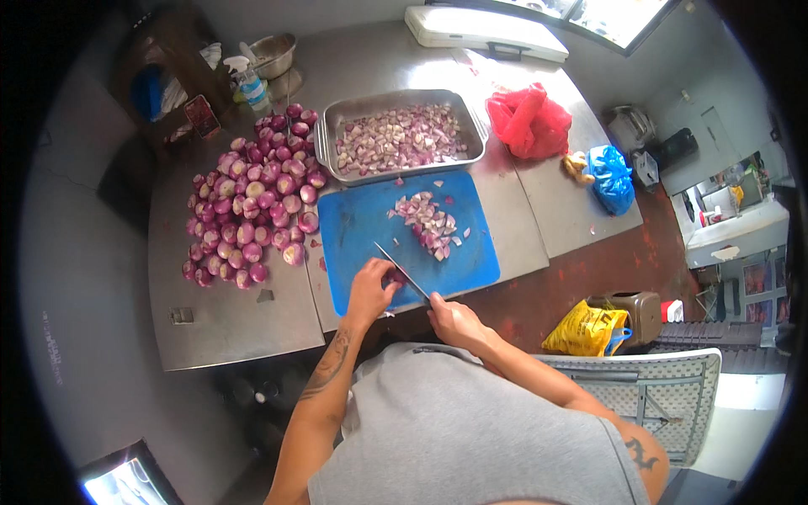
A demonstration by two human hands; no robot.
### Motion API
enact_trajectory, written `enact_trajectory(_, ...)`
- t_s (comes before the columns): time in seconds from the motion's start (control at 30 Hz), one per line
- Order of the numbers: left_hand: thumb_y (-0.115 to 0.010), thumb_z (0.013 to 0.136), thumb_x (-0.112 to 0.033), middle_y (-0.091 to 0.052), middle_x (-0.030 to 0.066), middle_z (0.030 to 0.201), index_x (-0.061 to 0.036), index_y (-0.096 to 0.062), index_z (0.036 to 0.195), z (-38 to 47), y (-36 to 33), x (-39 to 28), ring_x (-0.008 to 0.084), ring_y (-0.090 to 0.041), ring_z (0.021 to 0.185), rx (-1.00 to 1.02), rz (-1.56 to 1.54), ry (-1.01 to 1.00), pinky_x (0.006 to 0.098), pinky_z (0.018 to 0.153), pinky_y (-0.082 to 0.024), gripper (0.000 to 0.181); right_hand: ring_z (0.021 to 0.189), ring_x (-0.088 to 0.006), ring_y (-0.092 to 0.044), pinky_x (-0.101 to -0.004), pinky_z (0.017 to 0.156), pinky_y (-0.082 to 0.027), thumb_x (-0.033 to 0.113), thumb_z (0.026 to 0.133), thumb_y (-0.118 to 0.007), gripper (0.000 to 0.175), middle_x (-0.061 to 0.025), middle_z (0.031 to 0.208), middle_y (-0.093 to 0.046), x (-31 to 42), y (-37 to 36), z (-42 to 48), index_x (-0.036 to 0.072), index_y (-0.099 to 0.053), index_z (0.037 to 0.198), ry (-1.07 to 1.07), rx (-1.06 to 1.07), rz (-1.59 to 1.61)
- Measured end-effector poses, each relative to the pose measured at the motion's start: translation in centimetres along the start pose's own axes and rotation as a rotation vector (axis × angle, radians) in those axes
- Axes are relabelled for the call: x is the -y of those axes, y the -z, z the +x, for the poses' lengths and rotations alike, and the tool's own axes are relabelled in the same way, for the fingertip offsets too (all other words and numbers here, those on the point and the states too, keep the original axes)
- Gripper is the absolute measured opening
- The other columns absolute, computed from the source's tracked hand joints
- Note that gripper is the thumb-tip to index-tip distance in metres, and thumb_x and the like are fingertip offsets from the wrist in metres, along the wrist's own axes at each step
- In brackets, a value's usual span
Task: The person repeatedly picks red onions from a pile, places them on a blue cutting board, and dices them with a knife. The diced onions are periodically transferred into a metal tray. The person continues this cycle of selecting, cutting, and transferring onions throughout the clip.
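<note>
My left hand (374, 287) holds a piece of red onion (396, 276) against the near part of a blue cutting board (353, 233), its fingers partly hiding the piece. My right hand (456, 320) grips the handle of a kitchen knife (402, 270), whose blade slants up and left beside the onion. Chopped red onion (429, 222) lies in a heap on the right half of the board. Just beyond the board, a rectangular metal pan (399, 175) contains many more chopped pieces. Left of the board lies a large pile of peeled red onions (252, 196).
A spray bottle (252, 87) and metal bowl (278, 57) stand at the back left. To the right are a red bag (530, 123), ginger root (576, 167) and a blue plastic bag (610, 180). A yellow bag (586, 329) sits beyond the table's near edge.
</note>
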State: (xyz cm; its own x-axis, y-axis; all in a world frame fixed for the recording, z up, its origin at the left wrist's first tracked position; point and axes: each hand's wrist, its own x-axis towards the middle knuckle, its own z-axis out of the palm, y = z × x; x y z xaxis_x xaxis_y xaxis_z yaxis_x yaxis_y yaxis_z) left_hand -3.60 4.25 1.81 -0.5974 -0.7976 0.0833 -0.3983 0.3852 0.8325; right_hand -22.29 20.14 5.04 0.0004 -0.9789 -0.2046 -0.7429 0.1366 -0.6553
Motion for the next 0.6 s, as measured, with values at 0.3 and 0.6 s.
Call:
enact_trajectory(0.3,-0.089,0.075,-0.011,-0.071,0.0067,0.119,-0.0125,-0.077,0.113,3.8,2.2,-1.9,0.0333,-0.065,0.11,0.22,0.532,-0.638,0.0433,0.096,-0.054,0.04,0.086,-0.0534,-0.069,-0.0628,0.073,-0.052,0.024,0.104,-0.055,0.023,-0.029,0.089,-0.072,-0.2,0.9,0.1,0.006,-0.05,0.116,-0.109,0.127,-0.071)
enact_trajectory(0.6,-0.091,0.078,-0.013,-0.071,0.0161,0.114,-0.0031,-0.075,0.117,2.3,2.6,1.0,0.0317,-0.073,0.095,0.212,0.171,-0.156,0.0409,0.085,-0.06,0.044,0.094,-0.0492,-0.07,-0.0591,0.08,-0.055,0.026,0.102,-0.06,0.024,-0.0274,0.096,-0.072,-2.5,8.1,-4.5,0.007,-0.059,0.117,-0.26,0.155,-0.071)
